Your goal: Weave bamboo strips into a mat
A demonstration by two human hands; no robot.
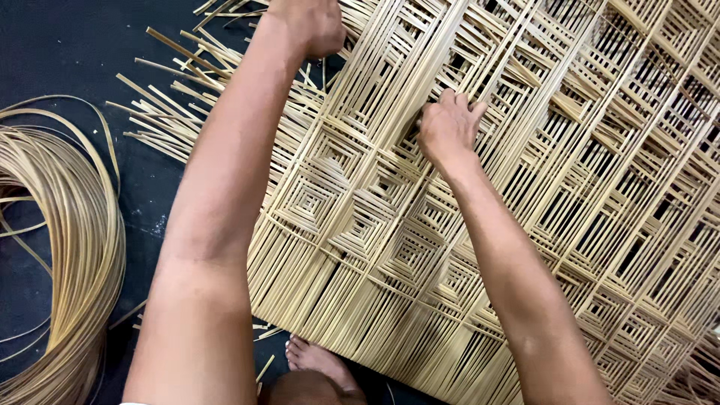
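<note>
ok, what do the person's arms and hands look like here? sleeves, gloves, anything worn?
Both arms are bare along all that shows: no sleeves in view. The left hand and right hand wear no gloves, and no watch, band or ring shows on either. The left hand is cut off by the top edge, so its fingers cannot be checked.

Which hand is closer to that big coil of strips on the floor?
Left. The left hand presses the woven mat's frayed edge, nearer the coil. The right hand works farther away, mid-mat.
</note>
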